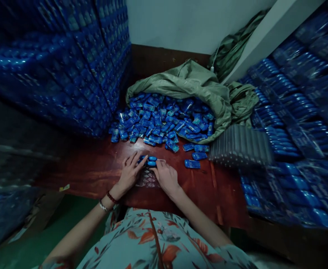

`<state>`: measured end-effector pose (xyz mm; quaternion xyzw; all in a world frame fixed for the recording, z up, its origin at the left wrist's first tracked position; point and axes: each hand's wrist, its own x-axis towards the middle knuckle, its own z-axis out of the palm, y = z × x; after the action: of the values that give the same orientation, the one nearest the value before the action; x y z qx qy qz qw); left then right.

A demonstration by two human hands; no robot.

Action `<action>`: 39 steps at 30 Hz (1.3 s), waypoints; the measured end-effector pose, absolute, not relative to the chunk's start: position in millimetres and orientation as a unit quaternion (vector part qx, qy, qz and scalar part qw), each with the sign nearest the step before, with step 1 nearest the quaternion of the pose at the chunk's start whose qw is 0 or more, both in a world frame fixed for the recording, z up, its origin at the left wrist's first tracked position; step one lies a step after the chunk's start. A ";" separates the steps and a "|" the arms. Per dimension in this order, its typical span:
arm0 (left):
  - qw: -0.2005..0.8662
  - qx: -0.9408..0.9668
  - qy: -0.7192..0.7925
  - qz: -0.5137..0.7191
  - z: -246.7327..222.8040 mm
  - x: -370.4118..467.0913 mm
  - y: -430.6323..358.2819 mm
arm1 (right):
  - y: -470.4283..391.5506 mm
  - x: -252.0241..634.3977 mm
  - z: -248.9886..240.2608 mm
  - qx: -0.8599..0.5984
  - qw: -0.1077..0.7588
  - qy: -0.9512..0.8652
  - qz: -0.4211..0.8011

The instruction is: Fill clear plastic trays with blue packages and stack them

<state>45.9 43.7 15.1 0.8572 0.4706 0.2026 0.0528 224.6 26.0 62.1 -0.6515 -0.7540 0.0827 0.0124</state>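
Note:
On the red-brown table in front of me lies a clear plastic tray (146, 180) with moulded hollows. A few small, shiny blue packs (152, 163) lie side by side at its far end. My left hand (130, 171) reaches over the left side of these packs, its thumb and forefinger closed around one blue pack. At the tray's right edge is my right hand (166, 176), with fingers bent and thumb against the tray. What lies under the right fingertips is partly hidden.
A heap of loose blue packs (155, 121) spills from a green-grey sack (186, 80) behind the hands. Nested clear trays (239, 145) stand to the right. Tall stacks of filled blue trays (76, 71) rise at left, with more blue packages (301, 179) at right.

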 end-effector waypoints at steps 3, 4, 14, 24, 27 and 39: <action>0.076 0.870 0.446 0.197 16.1 45.0 47.9 | 23.2 223.7 63.2 -0.663 0.055 -0.742 0.081; 0.080 0.871 0.443 0.197 16.0 44.8 48.4 | 22.9 223.6 63.1 -0.658 0.065 -0.746 0.083; 0.110 0.857 0.459 0.207 12.0 53.4 45.3 | 20.7 222.4 39.0 -0.610 0.133 -0.779 0.060; 0.193 0.797 0.477 0.316 40.3 57.8 104.4 | 8.8 329.7 53.9 -0.753 0.029 -0.657 0.026; 0.180 0.872 0.401 0.216 54.3 80.3 140.8 | 13.6 348.7 60.2 -0.741 -0.077 -0.664 0.068; 0.141 0.912 0.363 0.132 70.9 86.6 165.0 | 11.7 325.9 59.8 -0.701 0.156 -0.654 0.239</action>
<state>86.6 165.0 70.9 0.9117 0.3626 0.1320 0.1412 325.9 11.7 59.8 -0.7009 -0.6536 0.2391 0.1561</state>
